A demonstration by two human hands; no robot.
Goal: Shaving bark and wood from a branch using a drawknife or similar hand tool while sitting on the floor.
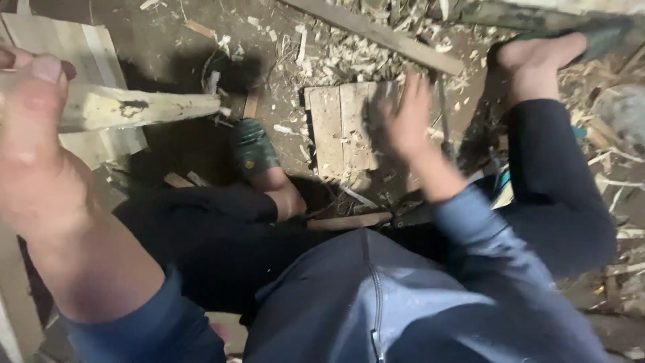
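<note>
My left hand (30, 128) is raised close to the camera at the left and grips a pale, roughly cut wooden stick (144, 107) that points right. My right hand (403, 121) is blurred with motion, fingers spread, just over a small block of pale wooden slats (339, 128) lying on the dirt floor. The hand holds nothing that I can see. I sit low with dark trousers and a blue-grey jacket. One foot in a green sandal (252, 144) rests left of the block and a bare foot (537, 57) stretches out at the upper right.
Wood shavings and chips (342, 57) litter the dirt floor. A long wooden strip (376, 33) lies diagonally at the top. Pale boards (80, 44) lie at the upper left. A thin stick (349, 220) rests by my knee.
</note>
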